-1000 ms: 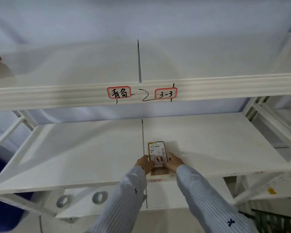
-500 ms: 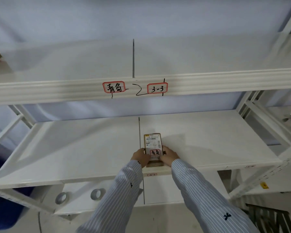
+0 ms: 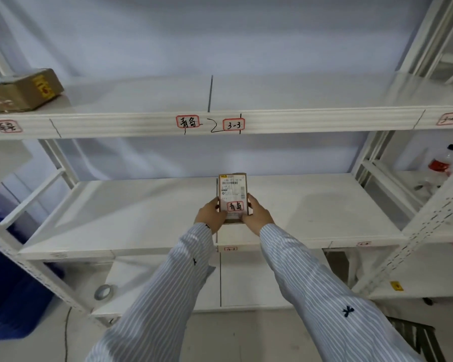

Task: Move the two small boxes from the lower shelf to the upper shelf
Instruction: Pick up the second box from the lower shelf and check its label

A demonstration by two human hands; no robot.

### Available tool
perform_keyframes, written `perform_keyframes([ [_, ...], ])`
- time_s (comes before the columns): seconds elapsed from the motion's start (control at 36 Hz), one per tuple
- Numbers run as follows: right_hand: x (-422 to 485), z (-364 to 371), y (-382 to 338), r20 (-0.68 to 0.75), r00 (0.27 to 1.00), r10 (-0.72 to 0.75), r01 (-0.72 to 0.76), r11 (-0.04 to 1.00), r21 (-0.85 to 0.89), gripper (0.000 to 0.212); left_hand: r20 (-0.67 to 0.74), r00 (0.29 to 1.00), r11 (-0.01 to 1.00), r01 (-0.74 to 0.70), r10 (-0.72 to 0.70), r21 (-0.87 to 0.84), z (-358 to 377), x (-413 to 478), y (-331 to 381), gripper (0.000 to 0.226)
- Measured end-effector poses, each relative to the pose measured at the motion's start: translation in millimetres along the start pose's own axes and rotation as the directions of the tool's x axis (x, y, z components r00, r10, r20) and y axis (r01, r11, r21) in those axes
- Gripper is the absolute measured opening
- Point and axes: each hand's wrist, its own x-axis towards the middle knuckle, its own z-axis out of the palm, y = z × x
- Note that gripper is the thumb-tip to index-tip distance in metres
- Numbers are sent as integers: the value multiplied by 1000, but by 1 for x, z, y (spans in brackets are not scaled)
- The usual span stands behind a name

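A small brown box (image 3: 232, 194) with a white shipping label and a red-framed sticker is gripped between both hands, lifted above the lower shelf (image 3: 141, 212). A second box seems to lie under it, only its near edge showing. My left hand (image 3: 209, 214) holds the left side. My right hand (image 3: 256, 215) holds the right side. The upper shelf (image 3: 285, 121) runs across above, its front rail carrying red-framed labels, one reading 3-3.
A larger brown cardboard box (image 3: 21, 90) sits at the upper shelf's far left. White uprights (image 3: 429, 220) frame the rack on the right, with a plastic bottle (image 3: 442, 163) behind. A tape roll (image 3: 103, 291) lies on the bottom shelf, a blue bin (image 3: 8, 296) at left.
Both hands have raised the small box off the lower shelf toward me. The view has pulled back and tilted, bringing the larger box on the upper shelf into sight.
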Motion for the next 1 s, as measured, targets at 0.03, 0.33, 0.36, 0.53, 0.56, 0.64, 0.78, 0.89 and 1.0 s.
perform_keyframes([
  [0.03,-5,-2,-4,-14,1000,-16,17,1000,1,69,-18,1000,1000,-10,10,-8,-3,-7,3,52],
  [0.33,-50,-14,-30,-82,986,-146,146,989,-8,70,-137,985,994,-107,105,-3,-29,-60,26,54],
  [0.36,-53,-15,-31,-83,985,-151,151,989,-10,70,-144,984,994,-109,108,-1,-30,-64,27,54],
  [0.53,-71,-17,-38,-90,978,-190,189,982,-20,70,-187,973,990,-141,133,-26,-38,-86,31,50],
  [0.56,-73,-18,-39,-94,975,-203,202,979,-23,70,-193,972,989,-144,134,-38,-39,-89,31,51],
  [0.64,-81,-18,-42,-113,962,-248,246,969,-33,69,-221,965,986,-159,143,-57,-45,-99,32,53],
  [0.78,-91,-23,-57,-145,938,-316,314,949,-33,67,-275,944,974,-213,183,-81,-60,-110,38,55],
  [0.89,-96,-34,-81,-166,911,-379,386,922,13,66,-334,917,962,-261,220,-82,-81,-118,54,54],
  [1.0,-98,-50,-114,-193,869,-455,471,881,47,65,-385,891,949,-300,241,-101,-109,-120,73,51],
])
